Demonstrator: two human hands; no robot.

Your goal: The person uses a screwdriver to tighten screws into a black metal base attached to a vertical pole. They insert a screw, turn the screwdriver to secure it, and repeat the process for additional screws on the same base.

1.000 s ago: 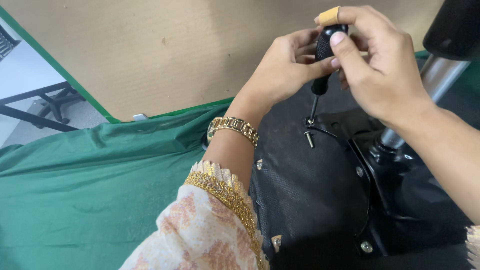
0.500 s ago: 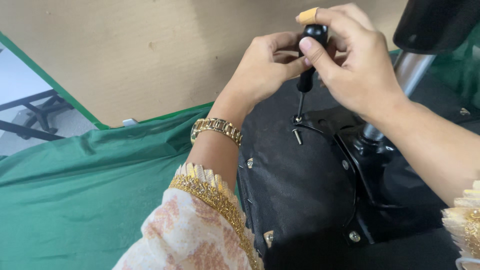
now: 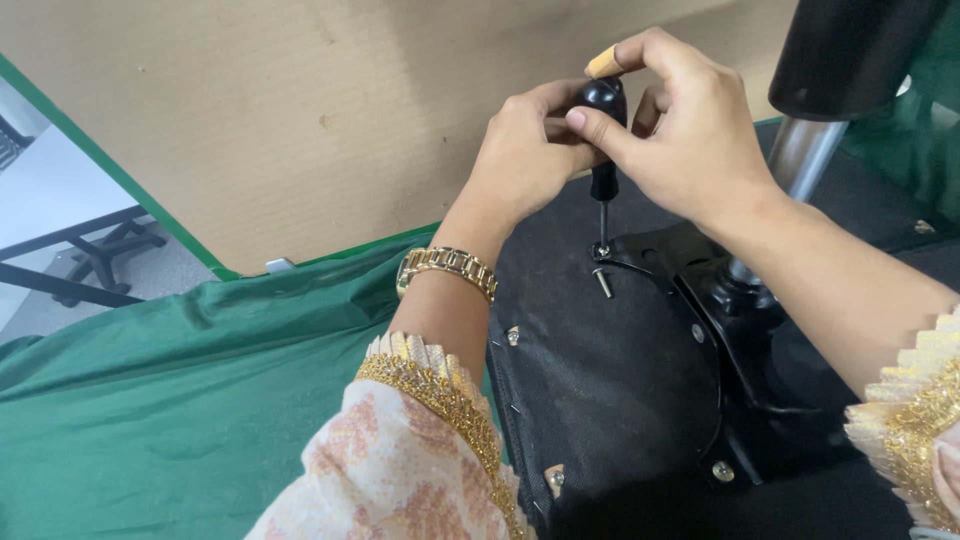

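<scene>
Black screwdriver point(image 3: 604, 140) in both hands, now lower, left hand point(image 3: 525, 150) unmoved

Green cloth point(image 3: 170, 400) covering the worktop at near left; brown cardboard sheet point(image 3: 300, 120) standing behind it; black table frame point(image 3: 80, 265) on grey floor point(image 3: 40, 190) at far left.

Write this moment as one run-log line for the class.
left hand: grips screwdriver handle | right hand: grips handle top | tip: on screw in black chair-base bracket | loose screw: lying beside tip
</scene>
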